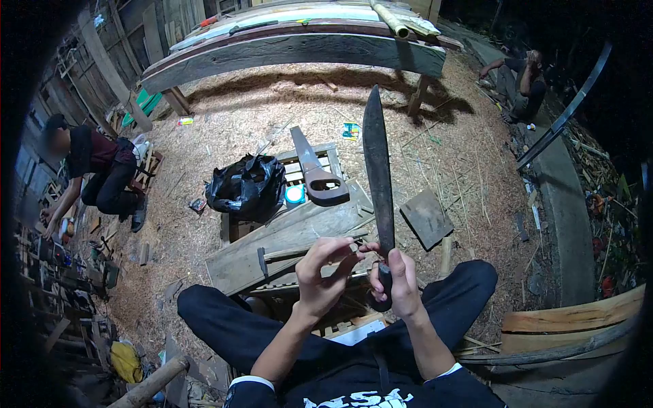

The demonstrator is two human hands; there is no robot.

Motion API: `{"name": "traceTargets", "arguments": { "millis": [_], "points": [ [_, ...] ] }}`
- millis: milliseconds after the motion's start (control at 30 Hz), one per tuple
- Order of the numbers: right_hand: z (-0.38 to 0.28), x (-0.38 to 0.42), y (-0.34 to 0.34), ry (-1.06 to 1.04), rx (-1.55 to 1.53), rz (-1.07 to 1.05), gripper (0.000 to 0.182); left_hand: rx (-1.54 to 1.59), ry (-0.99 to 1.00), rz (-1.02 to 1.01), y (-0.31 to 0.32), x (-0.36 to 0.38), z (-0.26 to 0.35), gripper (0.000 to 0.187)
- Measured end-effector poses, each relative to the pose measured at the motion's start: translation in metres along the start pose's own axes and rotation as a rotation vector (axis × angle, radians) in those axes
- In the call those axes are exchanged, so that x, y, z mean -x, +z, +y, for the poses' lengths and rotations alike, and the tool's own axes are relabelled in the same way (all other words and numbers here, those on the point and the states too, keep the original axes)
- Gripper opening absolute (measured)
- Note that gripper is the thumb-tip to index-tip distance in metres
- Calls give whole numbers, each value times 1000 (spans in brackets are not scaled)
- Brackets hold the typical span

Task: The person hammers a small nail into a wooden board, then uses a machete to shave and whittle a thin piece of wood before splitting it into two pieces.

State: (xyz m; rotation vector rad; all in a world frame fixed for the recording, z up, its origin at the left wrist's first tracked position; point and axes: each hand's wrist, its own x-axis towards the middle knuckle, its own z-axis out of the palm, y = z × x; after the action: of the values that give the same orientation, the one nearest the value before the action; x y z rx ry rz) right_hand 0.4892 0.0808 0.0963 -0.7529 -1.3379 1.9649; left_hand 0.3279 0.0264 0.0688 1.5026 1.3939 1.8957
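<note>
My right hand (401, 285) is wrapped around the dark handle (385, 277) of a machete. Its long dark blade (378, 163) points upward, away from me. Just left of the blade's base, my left hand (325, 272) has its fingertips drawn together in a pinch. A small brownish curled piece (368, 249) shows between the fingertips and the blade; what it is, and whether the left fingers hold it, is too small to tell. Beyond my hands, a hammer (263, 262) lies on a wooden board (299, 221), and a handsaw (318, 170) rests farther off.
A black plastic bag (246, 183) sits beside a blue-and-white round container (294, 194). A square board (426, 218) lies on the shaving-covered ground. A long wooden bench (292, 58) stands ahead. One person (109, 166) crouches at left; another (527, 85) sits at far right.
</note>
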Motion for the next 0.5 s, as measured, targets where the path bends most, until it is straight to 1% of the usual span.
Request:
{"name": "traceTargets", "arguments": {
  "millis": [33, 67, 133, 267, 367, 433, 467, 500],
  "points": [
    [0, 2, -1, 6, -15, 12, 62, 29, -22, 33, 3, 1, 1, 30],
    [-1, 3, -1, 4, -14, 16, 62, 33, -21, 31, 3, -1, 0, 30],
    [-4, 8, 1, 14, -8, 52, 65, -224, 256, -5, 4, -7, 2, 34],
    [-9, 14, -2, 8, 10, 44, 64, -146, 299, -12, 12, -6, 1, 34],
    [-13, 16, -8, 0, -24, 60, 63, -76, 286, 9, 25, -10, 1, 32],
    [-17, 19, -19, -28, -13, 134, 63, -61, 249, -22, 42, -17, -7, 31],
    [-18, 19, -25, -46, 35, 158, 62, -125, 266, -15, 50, -21, -10, 31],
    [-15, 20, -33, -47, 40, 179, 62, -106, 181, -31, 59, -15, -20, 32]
  ]
}}
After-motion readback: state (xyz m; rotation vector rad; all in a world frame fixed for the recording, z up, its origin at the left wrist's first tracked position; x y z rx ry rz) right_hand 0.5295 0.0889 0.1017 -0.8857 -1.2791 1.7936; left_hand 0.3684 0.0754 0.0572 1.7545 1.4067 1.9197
